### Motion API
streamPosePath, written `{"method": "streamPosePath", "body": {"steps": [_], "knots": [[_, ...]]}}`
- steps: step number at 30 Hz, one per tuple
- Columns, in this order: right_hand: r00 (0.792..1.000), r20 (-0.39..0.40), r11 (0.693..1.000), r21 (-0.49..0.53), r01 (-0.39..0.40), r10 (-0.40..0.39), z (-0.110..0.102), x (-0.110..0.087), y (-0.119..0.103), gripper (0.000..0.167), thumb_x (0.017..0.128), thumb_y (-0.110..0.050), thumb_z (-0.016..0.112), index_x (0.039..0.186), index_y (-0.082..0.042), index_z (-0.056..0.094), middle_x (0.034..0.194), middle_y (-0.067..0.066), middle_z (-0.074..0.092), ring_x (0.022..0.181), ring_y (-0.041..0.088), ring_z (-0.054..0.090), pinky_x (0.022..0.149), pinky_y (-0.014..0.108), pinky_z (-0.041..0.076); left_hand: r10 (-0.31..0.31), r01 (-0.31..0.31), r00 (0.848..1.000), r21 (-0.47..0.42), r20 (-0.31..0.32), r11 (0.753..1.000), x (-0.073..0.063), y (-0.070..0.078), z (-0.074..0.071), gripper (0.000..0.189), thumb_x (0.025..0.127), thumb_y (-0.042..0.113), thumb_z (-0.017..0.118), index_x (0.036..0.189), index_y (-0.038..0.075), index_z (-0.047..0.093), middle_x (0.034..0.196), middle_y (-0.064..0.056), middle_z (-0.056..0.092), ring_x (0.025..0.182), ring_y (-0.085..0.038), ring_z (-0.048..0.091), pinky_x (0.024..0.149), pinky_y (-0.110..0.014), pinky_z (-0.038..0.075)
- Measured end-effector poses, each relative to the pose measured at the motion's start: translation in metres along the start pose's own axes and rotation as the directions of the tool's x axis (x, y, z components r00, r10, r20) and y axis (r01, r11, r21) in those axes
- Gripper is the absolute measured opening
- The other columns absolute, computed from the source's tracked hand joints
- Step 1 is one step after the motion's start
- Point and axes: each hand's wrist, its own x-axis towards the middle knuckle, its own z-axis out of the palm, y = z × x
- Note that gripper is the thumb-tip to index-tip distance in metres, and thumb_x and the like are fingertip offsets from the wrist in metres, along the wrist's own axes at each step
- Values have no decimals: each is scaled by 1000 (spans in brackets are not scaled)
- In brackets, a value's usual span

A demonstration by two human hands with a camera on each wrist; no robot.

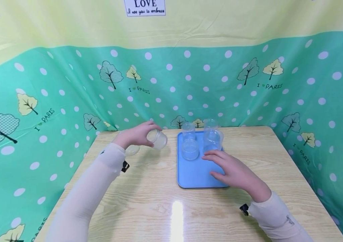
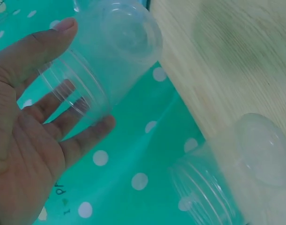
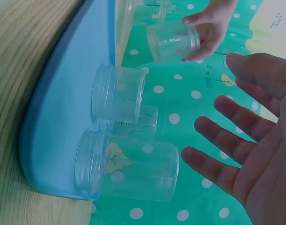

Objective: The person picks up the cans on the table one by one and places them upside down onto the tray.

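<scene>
My left hand [image 1: 141, 135] grips a clear plastic jar [image 1: 160, 140] by its threaded end, with thumb and fingers on either side. It holds the jar tilted over the table, left of a blue tray [image 1: 194, 174]. In the left wrist view, a second clear jar [image 2: 227, 173] stands on the table beside that hand. Several clear jars stand on the tray, among them a short jar [image 3: 118, 93] and a taller jar [image 3: 133, 166], threaded rims down. Fingers spread and holding nothing, my right hand [image 1: 235, 170] hovers over the tray's right side, fingertips close to the taller jar.
The tray lies on a light wooden table [image 1: 147, 201], towards its far edge. Behind and at both sides hangs a green and yellow curtain [image 1: 165, 84] with dots and trees, close to the table's edges.
</scene>
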Motion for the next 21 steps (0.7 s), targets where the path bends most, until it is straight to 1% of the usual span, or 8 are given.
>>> {"method": "streamPosePath", "body": {"steps": [4,7,9,13,16,21], "knots": [[1000,-3,1000,-5,1,-1,1,1,-1,53,91,-21,79,141,-19,60,145,-4,54,132,20,56,102,41,55,19,-19,1000,7,-16,1000,-7,5,0,75,79,20,89,144,29,54,148,0,47,149,-30,35,115,-54,42],[1000,-9,1000,-5,6,-6,0,1,-2,53,91,-20,79,140,-18,60,145,-3,54,132,20,56,102,41,56,35,-35,999,11,-27,999,-11,9,-1,75,79,21,89,145,29,54,148,1,48,147,-28,36,116,-50,42],[1000,-14,1000,-3,12,-13,-1,1,-2,53,91,-19,80,140,-16,60,144,-2,55,132,21,56,101,41,56,55,-54,998,6,-41,998,-14,11,0,75,79,22,89,145,27,54,148,1,48,145,-28,39,116,-50,42],[1000,-19,1000,-6,23,-23,0,2,-2,53,91,-18,80,140,-15,60,144,-1,55,132,21,56,101,41,56,72,-73,996,-15,-59,997,-21,15,3,73,79,22,90,144,24,56,147,3,49,138,-26,46,112,-49,46],[999,-20,1000,-15,26,-26,1,2,-1,53,91,-20,79,140,-16,60,144,-2,55,133,21,56,101,41,56,74,-76,995,-28,-72,997,-26,18,6,73,80,23,90,144,26,56,146,5,48,136,-25,48,111,-48,48],[999,-32,999,-27,21,-21,1,1,-1,54,91,-22,80,141,-17,60,144,-3,55,132,20,57,101,41,56,81,-86,992,-47,-96,995,-34,25,10,73,80,26,89,145,29,54,148,5,47,137,-24,48,113,-48,46]]}}
